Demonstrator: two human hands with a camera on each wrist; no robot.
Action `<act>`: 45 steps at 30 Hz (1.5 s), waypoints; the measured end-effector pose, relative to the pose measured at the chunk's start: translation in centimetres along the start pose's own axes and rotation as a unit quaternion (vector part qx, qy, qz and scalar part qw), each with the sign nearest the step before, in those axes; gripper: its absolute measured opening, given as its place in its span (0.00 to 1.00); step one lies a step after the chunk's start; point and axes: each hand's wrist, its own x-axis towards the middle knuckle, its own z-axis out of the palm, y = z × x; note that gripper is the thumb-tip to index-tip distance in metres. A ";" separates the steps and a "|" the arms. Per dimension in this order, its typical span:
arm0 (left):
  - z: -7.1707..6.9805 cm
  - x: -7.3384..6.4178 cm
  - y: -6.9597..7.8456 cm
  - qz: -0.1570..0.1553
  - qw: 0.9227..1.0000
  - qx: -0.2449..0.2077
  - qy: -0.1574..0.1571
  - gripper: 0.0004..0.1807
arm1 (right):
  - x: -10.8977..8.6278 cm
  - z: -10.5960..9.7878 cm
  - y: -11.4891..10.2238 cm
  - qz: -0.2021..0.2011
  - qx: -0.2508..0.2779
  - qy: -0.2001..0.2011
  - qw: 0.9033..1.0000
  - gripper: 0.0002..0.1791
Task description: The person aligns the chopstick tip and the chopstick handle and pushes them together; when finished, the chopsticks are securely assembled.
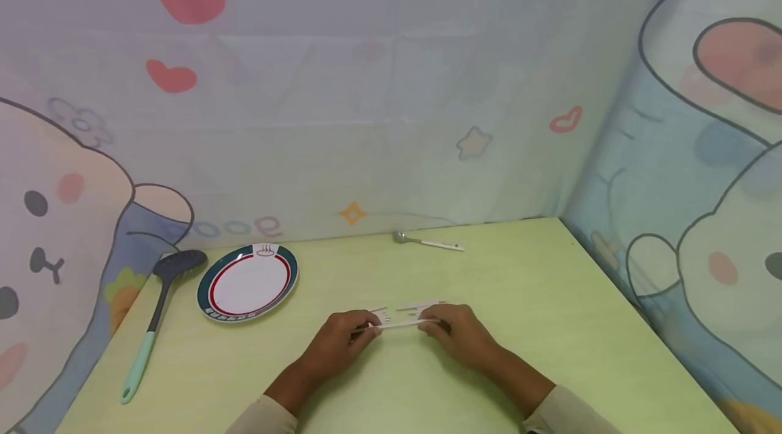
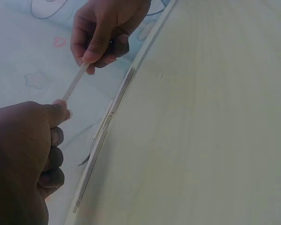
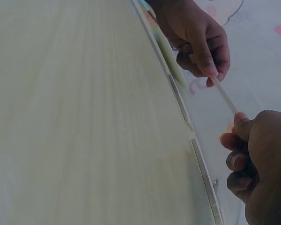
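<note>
My left hand (image 1: 334, 347) and my right hand (image 1: 464, 337) hold a thin, pale, straight stick (image 1: 400, 324) between them, one near each end. In the left wrist view the stick (image 2: 76, 86) spans the gap between both thumbs, raised above the tabletop. Fingertips cover both its ends. Just beyond the hands lie several similar thin pieces, one group (image 1: 385, 316) by the left fingers and another group (image 1: 421, 305) by the right fingers. The hands partly hide these pieces. Both wrist views show them edge-on along the table.
A white plate (image 1: 250, 283) with a green and red rim lies at the back left. Left of it is a slotted black spoon (image 1: 160, 305) with a mint handle. A small metal spoon (image 1: 427, 242) with a white handle lies near the back edge of the pale table (image 1: 519, 284). Printed cloth hangs behind.
</note>
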 end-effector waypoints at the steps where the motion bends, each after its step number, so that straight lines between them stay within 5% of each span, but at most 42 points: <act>1: 0.0 0.1 0.1 0.002 1.000 0.006 -0.001 0.04 | 0.1 0.0 -0.1 -0.001 0.006 0.002 1.000 0.04; 9: 0.5 0.0 -0.3 0.068 0.996 0.042 0.027 0.04 | -0.2 0.3 -0.3 -0.029 0.033 0.025 0.999 0.03; 16: 1.0 0.0 0.2 0.094 0.992 0.063 0.051 0.04 | -0.4 1.0 -0.6 -0.043 0.061 0.063 0.995 0.02; 25: 0.3 -0.1 -0.5 0.060 0.997 0.043 0.022 0.05 | -0.1 0.8 0.1 -0.076 -0.010 0.056 0.995 0.04; 34: 0.8 -0.8 -2.1 0.070 0.995 0.027 0.072 0.07 | -1.2 0.4 2.6 -0.073 -0.074 0.051 0.993 0.08; 40: 0.8 -0.9 -2.4 0.096 0.987 0.073 0.106 0.08 | -1.3 0.3 2.9 -0.071 -0.082 0.080 0.991 0.09; 45: 0.9 -0.9 -2.4 0.056 0.990 0.089 0.093 0.09 | -1.4 0.1 2.5 -0.025 -0.060 0.066 0.996 0.08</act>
